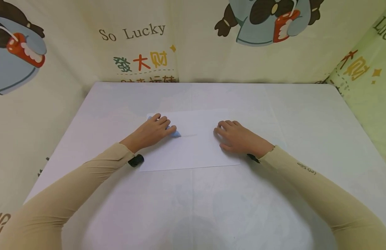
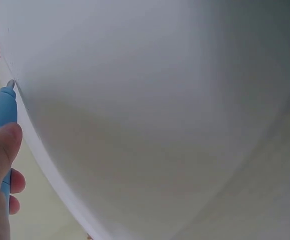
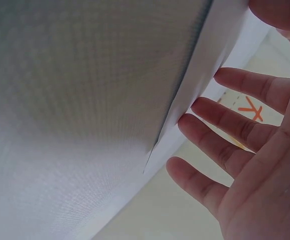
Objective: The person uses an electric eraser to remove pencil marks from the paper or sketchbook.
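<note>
As seen from the head view, a blue pen (image 1: 175, 132) is gripped by the left hand (image 1: 150, 133) over the white paper (image 1: 193, 152), its long axis running left-right and its tip pointing right, while the right hand (image 1: 239, 138) is laid flat, fingers straight, on the paper. At the left wrist, the pen (image 2: 2, 112) is pinched under the thumb, tip touching the sheet. At the right wrist, the fingers (image 3: 225, 120) are spread straight and nothing is held.

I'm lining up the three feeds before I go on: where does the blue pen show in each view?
Head: the blue pen lies under the left hand, left of centre, tip on the white paper.
Left wrist: at the left edge, gripped by that hand, grey tip on the paper.
Right wrist: not in it; only the right hand with straight fingers.
Shared landmark: the white paper.
</note>
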A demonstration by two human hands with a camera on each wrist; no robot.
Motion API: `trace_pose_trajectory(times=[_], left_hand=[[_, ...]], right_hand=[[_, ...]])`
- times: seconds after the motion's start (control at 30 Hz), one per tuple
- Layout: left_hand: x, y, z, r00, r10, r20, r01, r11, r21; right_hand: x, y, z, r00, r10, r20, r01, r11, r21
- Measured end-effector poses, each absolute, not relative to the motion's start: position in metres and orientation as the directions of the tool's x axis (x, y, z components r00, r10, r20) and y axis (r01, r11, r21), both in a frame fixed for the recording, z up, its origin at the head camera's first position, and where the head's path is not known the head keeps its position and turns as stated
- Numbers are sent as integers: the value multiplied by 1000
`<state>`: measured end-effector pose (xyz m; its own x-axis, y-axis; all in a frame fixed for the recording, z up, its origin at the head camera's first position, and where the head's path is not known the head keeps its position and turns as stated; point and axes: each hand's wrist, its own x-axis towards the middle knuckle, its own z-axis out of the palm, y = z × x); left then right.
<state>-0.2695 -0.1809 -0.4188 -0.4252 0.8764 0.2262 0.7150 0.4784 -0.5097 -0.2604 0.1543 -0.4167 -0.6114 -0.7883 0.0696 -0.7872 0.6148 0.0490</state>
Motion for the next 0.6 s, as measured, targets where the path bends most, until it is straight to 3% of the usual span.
trace_pose_trajectory(times=[0.6], left_hand=[[-269, -179, -417, -430, 871, 237, 704, 488, -516]], right_hand=[[-261, 154, -417, -609, -791, 67, -791, 611, 31]])
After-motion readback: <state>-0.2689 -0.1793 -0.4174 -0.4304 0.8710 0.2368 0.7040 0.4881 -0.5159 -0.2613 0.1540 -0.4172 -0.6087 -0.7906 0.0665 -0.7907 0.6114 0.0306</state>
